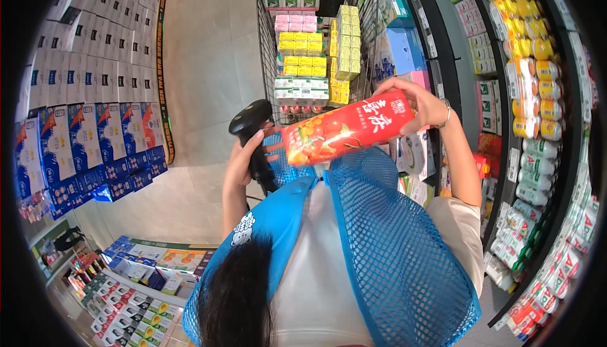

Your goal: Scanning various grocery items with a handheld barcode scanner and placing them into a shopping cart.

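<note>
A large red juice carton [346,128] with orange fruit printed on it lies tilted across the front of my body. My right hand [417,102] grips its right end, fingers over the top edge and thumb on the front. In my left hand [246,157] is a black handheld barcode scanner [252,133], its head pointing up and its handle in my palm. Some left fingers reach past the scanner toward the carton's left end; whether they touch it is unclear. Beyond the carton stands a black wire shopping cart [266,62] loaded with stacked drink packs.
Inside the cart are yellow drink packs [303,43], pink packs [295,23] and green-white packs [301,91]. Shelves [498,166] of bottled drinks run close on my right. Stacked milk cartons [80,138] stand left across the tiled floor [204,86]. A box display [137,299] is at lower left.
</note>
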### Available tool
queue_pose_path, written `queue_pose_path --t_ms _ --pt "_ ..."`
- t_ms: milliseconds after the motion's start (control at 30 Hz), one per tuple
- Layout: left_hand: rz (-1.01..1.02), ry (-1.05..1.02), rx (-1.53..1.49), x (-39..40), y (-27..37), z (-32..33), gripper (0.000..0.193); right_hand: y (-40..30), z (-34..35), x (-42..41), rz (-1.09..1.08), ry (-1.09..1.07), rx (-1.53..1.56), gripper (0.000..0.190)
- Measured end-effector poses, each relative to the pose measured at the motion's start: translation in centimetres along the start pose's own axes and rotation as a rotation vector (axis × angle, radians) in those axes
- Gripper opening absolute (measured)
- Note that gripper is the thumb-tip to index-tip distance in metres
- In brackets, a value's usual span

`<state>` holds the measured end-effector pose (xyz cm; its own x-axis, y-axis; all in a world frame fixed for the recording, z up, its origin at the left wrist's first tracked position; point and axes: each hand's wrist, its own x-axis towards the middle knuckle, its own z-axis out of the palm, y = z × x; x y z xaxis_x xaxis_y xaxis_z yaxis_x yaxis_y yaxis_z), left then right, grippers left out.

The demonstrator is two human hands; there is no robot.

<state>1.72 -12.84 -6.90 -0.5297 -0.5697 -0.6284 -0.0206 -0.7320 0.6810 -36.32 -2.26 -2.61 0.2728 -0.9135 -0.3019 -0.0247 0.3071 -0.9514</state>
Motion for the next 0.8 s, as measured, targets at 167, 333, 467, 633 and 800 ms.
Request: queue_pose_path --t_ms 167,333,467,633,800 --pt "-0.101 -0.111 -0.173 -0.5 -2.7 -0.2 0.051 0.2 1.6 1.3 -0.169 -0.155 0.386 0.085" --pt "-0.183 -0.266 -0.389 -1.8 -4.7 -1.1 0.067 1.0 2.8 4.0 -0.318 -0.176 0.343 0.1" --pt "0.015 -0.426 -0.297 -3.4 -3.7 0.4 0.075 1.0 5.1 5.4 -0.464 0.047 0.422 0.104" --pt "0.215 -0.262 -0.062 -5.3 -1.8 3.0 0.084 1.9 11.2 6.4 -0.253 0.403 0.946 0.073" --pt "0.209 -0.242 -0.055 -6.9 -1.1 4.4 0.073 4.6 13.8 7.0 -0.135 0.235 1.231 0.075"
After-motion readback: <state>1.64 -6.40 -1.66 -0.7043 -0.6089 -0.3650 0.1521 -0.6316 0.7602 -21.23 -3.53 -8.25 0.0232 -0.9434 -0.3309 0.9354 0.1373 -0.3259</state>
